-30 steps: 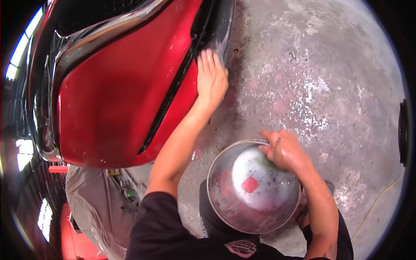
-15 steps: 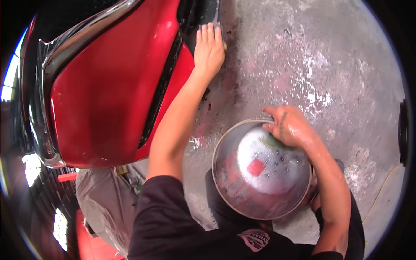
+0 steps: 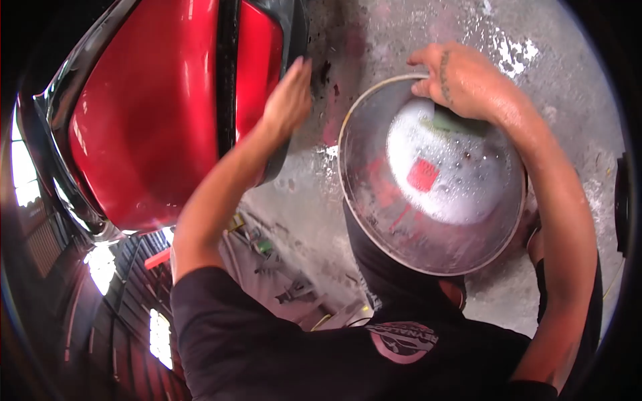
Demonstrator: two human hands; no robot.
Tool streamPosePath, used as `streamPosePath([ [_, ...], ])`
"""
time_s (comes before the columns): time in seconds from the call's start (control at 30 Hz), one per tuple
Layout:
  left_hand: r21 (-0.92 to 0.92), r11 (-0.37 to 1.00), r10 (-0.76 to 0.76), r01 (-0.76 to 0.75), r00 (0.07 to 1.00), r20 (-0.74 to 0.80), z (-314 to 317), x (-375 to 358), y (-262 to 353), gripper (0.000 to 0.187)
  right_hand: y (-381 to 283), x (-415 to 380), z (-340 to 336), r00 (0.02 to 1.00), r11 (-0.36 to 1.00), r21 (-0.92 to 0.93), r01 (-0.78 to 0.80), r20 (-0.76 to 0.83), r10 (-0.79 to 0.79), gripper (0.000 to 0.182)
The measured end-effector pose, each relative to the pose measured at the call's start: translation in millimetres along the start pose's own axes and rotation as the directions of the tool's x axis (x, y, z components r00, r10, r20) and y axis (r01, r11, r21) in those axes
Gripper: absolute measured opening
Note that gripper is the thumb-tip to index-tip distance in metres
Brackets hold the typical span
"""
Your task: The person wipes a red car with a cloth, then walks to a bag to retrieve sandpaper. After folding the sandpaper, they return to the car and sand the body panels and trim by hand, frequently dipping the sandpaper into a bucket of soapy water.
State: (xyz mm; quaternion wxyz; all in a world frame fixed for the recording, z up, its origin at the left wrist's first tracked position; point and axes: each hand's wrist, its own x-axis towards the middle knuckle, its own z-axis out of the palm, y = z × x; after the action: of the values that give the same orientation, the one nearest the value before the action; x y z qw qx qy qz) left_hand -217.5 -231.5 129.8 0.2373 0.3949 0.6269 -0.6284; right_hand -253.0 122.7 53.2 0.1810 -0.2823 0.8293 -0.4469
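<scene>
My left hand (image 3: 291,100) lies along the right edge of a red car body panel (image 3: 157,127), fingers straight and close together. Whatever is under its palm is hidden. My right hand (image 3: 461,77) grips the far rim of a round metal basin (image 3: 428,254), fingers over the rim. White suds and water (image 3: 461,190) fill part of the basin. A red square piece (image 3: 423,175) floats among the suds, and a greenish piece (image 3: 461,125) lies just below my right hand.
Wet, stained concrete floor (image 3: 314,194) spreads between the panel and the basin. A dark grey trim strip (image 3: 297,30) edges the panel. Tools or parts (image 3: 287,281) lie lower left, partly behind my arm. A dark round object (image 3: 622,204) stands at the far right.
My left hand has come down along the panel edge; the dark pad seen under its fingertips is now out of sight. The basin and right hand appear higher in view as the camera shifted.
</scene>
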Motion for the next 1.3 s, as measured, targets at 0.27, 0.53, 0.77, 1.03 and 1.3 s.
streamPosePath([
  [0.27, -0.077, 0.931, 0.365, -0.357, 0.904, 0.223, 61, -108, 103, 0.060, -7, 5, 7, 0.998, 0.991, -0.125, 0.045, -0.036, -0.050, 0.039],
  [0.53, -0.296, 0.940, 0.200, -0.170, 0.977, 0.073, 93, -179, 138, 0.064, -42, -9, -31, 0.968, 0.984, 0.094, -0.152, 0.217, 0.129, 0.039],
  [0.77, -0.207, 0.973, 0.104, -0.099, 0.994, 0.016, 46, -105, 89, 0.049, -21, 8, -3, 0.993, 0.990, -0.130, -0.060, 0.094, 0.073, 0.042],
  [1.03, -0.033, 0.982, 0.191, -0.188, 0.960, 0.206, 79, -110, 159, 0.055, -35, -1, -16, 0.964, 0.983, 0.028, -0.182, 0.200, 0.173, 0.043],
  [1.3, -0.141, 0.944, 0.321, -0.298, 0.928, 0.187, 79, -119, 137, 0.055, -11, 13, 0, 0.998, 0.978, -0.202, 0.058, 0.006, -0.058, 0.032],
])
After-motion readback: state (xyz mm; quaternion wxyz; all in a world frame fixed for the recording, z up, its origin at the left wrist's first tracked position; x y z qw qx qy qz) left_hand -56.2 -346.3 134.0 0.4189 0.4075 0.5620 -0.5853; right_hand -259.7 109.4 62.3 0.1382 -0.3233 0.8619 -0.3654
